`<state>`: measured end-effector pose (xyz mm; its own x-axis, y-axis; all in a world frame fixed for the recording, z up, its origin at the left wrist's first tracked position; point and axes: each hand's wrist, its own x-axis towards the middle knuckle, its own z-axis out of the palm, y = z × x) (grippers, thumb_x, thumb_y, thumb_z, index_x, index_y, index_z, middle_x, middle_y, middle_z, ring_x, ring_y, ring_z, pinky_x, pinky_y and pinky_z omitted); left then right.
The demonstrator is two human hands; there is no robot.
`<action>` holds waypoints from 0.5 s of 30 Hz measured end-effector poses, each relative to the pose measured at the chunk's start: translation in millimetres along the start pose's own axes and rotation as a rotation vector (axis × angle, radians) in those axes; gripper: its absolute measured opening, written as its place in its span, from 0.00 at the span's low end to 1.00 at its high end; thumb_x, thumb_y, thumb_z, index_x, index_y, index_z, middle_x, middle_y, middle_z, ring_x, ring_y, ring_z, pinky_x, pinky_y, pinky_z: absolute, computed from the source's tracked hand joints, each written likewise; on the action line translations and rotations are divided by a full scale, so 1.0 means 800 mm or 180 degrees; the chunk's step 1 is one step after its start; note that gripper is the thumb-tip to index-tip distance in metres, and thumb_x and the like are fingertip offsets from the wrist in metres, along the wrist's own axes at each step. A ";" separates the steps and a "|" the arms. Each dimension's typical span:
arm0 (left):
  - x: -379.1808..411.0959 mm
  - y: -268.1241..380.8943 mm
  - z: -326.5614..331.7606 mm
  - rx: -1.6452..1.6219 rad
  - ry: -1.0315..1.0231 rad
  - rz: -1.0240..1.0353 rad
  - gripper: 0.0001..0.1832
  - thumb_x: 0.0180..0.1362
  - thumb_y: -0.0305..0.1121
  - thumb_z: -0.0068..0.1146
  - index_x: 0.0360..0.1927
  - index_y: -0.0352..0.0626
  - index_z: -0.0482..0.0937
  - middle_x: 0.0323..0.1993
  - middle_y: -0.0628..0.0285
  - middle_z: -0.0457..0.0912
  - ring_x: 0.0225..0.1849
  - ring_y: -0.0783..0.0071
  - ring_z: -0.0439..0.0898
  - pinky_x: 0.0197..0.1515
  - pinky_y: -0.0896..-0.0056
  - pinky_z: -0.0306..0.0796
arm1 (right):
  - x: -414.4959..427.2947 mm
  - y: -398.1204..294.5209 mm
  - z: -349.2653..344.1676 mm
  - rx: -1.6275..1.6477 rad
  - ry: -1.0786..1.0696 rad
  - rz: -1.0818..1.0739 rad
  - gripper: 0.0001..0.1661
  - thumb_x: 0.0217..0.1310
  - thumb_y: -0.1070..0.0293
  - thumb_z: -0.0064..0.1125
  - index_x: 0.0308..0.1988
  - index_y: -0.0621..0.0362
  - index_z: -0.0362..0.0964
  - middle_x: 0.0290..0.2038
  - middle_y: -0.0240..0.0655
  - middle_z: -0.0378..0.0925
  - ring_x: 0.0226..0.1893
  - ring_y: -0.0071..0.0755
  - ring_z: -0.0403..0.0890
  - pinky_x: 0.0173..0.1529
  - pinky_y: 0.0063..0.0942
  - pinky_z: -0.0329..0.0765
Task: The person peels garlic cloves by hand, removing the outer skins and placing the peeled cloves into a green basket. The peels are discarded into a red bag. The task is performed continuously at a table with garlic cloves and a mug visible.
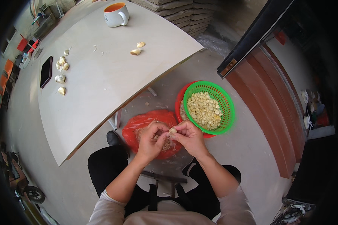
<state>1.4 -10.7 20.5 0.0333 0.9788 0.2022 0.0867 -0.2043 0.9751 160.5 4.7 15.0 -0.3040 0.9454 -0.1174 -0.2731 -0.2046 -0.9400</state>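
Note:
Between my fingertips is a garlic clove (pixel 173 130), pinched by the thumb and forefinger of my right hand (pixel 192 139). The thumb and fingers of my left hand (pixel 152 138) meet at the clove's left side; whether they grip the clove or its skin is too small to tell. Both hands are above a red plastic bag (pixel 135 123) on the floor, which holds papery garlic skins (pixel 169 144). Right of my hands, a green plastic colander (pixel 228 108) full of peeled garlic cloves (pixel 204 109) rests on a red basin (pixel 181 94) that also holds cloves.
A pale table (pixel 101 81) spans the left, bearing a white mug (pixel 117 17), a phone (pixel 46 72), garlic bulbs and cloves (pixel 62 64), and two cloves (pixel 135 51) nearer its right edge. Red-brown steps (pixel 259 98) and a dark door (pixel 250 36) stand at right.

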 end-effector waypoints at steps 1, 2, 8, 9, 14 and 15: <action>0.000 0.000 0.001 -0.0134 0.0063 -0.0107 0.09 0.50 0.17 0.58 0.34 0.38 0.72 0.31 0.62 0.75 0.30 0.76 0.75 0.37 0.76 0.71 | 0.000 -0.001 0.000 -0.0014 -0.0025 0.0077 0.11 0.55 0.83 0.58 0.37 0.61 0.67 0.34 0.32 0.78 0.36 0.20 0.80 0.40 0.19 0.77; 0.000 -0.004 0.003 -0.0234 0.0084 -0.0056 0.09 0.49 0.16 0.57 0.33 0.37 0.73 0.31 0.63 0.74 0.30 0.79 0.74 0.33 0.80 0.69 | 0.001 0.004 -0.002 0.0109 -0.0031 0.0081 0.10 0.55 0.82 0.59 0.37 0.61 0.67 0.34 0.32 0.78 0.36 0.20 0.80 0.40 0.19 0.77; 0.005 0.000 -0.006 0.0057 -0.0508 -0.0167 0.06 0.54 0.20 0.56 0.33 0.39 0.71 0.34 0.65 0.72 0.34 0.81 0.72 0.37 0.81 0.67 | -0.005 -0.001 -0.010 0.0009 -0.0116 0.0155 0.10 0.56 0.80 0.59 0.39 0.61 0.67 0.35 0.32 0.78 0.36 0.20 0.80 0.40 0.18 0.76; 0.005 0.001 -0.006 0.0135 -0.0553 -0.0152 0.06 0.55 0.20 0.56 0.33 0.39 0.71 0.34 0.65 0.72 0.34 0.81 0.72 0.37 0.81 0.67 | -0.004 -0.002 -0.009 0.0003 -0.0139 0.0187 0.11 0.56 0.80 0.59 0.40 0.62 0.68 0.36 0.32 0.78 0.36 0.20 0.79 0.40 0.18 0.76; 0.006 -0.003 0.000 0.0366 -0.0172 0.0031 0.08 0.50 0.18 0.55 0.32 0.38 0.69 0.30 0.60 0.74 0.30 0.73 0.74 0.33 0.76 0.68 | -0.002 -0.012 -0.006 0.0163 -0.0227 0.0444 0.14 0.60 0.75 0.56 0.47 0.62 0.68 0.39 0.32 0.76 0.37 0.20 0.78 0.41 0.19 0.76; 0.006 -0.005 -0.003 0.0436 -0.0115 0.0140 0.09 0.50 0.18 0.54 0.32 0.39 0.69 0.30 0.60 0.74 0.30 0.71 0.74 0.33 0.75 0.68 | 0.000 -0.010 -0.006 0.0210 -0.0311 0.0593 0.15 0.61 0.74 0.55 0.48 0.62 0.67 0.40 0.32 0.76 0.38 0.20 0.78 0.42 0.19 0.77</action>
<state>-1.1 -4.8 18.1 0.0757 0.9682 0.2384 0.2195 -0.2494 0.9432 166.9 7.5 21.0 -0.4411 0.8613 -0.2523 -0.2621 -0.3925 -0.8816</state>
